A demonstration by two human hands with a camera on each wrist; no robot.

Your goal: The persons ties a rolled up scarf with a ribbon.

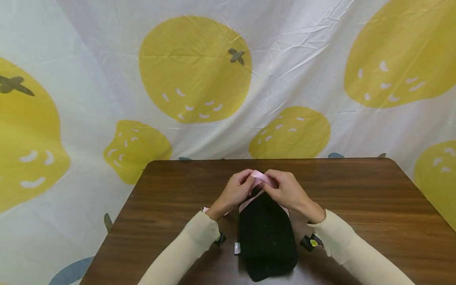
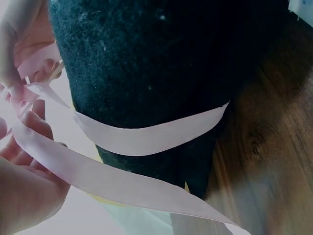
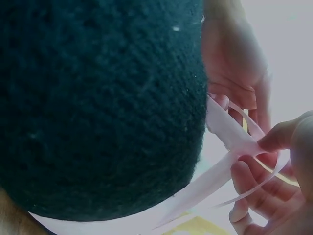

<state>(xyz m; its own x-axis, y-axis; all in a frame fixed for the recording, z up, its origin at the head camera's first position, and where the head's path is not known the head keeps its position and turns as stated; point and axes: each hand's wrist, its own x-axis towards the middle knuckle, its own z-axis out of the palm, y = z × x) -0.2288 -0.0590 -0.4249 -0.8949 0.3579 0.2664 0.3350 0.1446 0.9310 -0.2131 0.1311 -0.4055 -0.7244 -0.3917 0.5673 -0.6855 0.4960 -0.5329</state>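
A black fuzzy, soft-looking item [image 1: 267, 237] lies lengthwise on the table, with a small white tag [image 1: 237, 248] at its left side. Pink ribbon [image 1: 263, 176] runs around its far part; in the left wrist view one ribbon band [image 2: 142, 139] crosses the black fabric and a loose length hangs below it. At the item's far end, my left hand [image 1: 235, 192] pinches the ribbon between thumb and fingers. Close beside it, my right hand [image 1: 289, 192] pinches another part of the ribbon. The right wrist view shows ribbon strips crossing at the right hand's fingertips [image 3: 266, 142].
The brown wood-grain table [image 1: 356, 198] extends to both sides of the item. Behind its far edge hangs a white cloth [image 1: 213, 138] printed with yellow fruit. A dark wrist camera [image 1: 309, 242] sits under the right cuff.
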